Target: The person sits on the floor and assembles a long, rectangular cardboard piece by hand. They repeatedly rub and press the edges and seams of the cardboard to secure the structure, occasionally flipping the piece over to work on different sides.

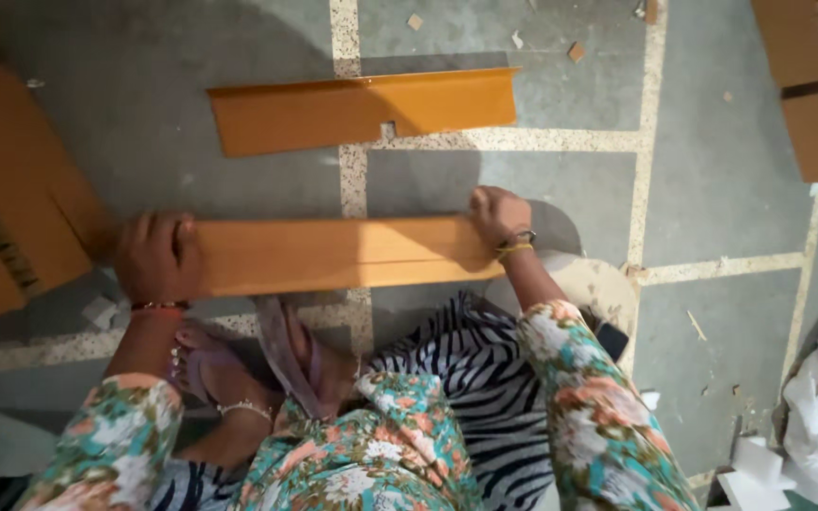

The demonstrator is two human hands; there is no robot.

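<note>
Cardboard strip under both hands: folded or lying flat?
Folded, it seems: the cardboard strip shows a lengthwise crease line, pressed down at its ends by the left hand and right hand.

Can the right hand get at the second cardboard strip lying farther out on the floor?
Probably yes: bare floor lies between the right hand and the far strip, but that hand now presses on the near strip.

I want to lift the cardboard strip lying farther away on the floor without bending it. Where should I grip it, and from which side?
Probably grip the far cardboard strip at both short ends, coming in from left and right, as the left hand and right hand do on the near cardboard strip. It is long, thin, lies flat, and has a small notch mid-edge where it might buckle.
</note>
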